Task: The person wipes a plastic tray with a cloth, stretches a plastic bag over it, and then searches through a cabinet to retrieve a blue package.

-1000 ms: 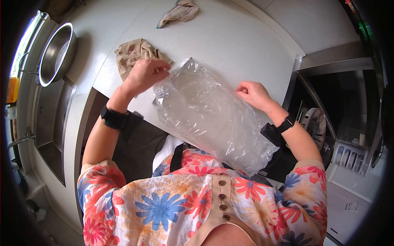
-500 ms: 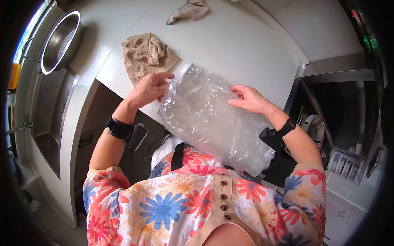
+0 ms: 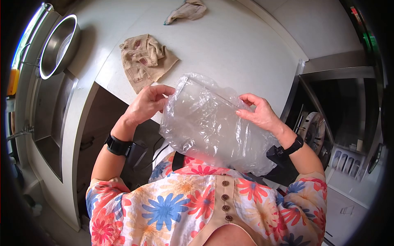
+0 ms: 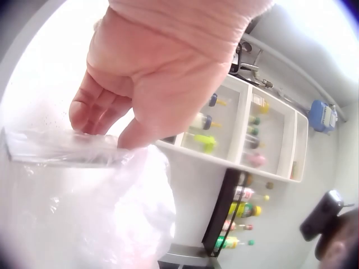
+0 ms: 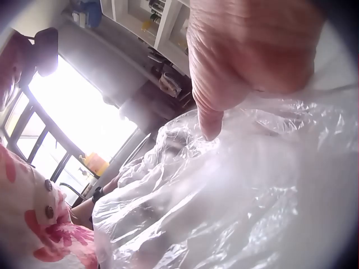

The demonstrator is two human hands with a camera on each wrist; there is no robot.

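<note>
A large clear crinkled plastic bag (image 3: 209, 123) is held up off the white bench (image 3: 230, 45), in front of the person's flowered shirt, with its lower end drooping toward the chest. The left hand (image 3: 147, 102) pinches the bag's upper left edge between thumb and curled fingers; the left wrist view shows that pinch on a flat, folded strip of film. The right hand (image 3: 258, 115) grips the upper right edge, fingers curled over it and the thumb pressed into the film.

The bag looks nearly weightless, limp and slick. It probably keeps no shape of its own, crumples under any pressure, and could slide out of a loose pinch. The top rim, where the film lies doubled, seems the surest place to hold it, one hand at each corner.

A beige patterned cloth (image 3: 145, 59) lies crumpled on the bench beyond the left hand, well apart from the bag.
</note>
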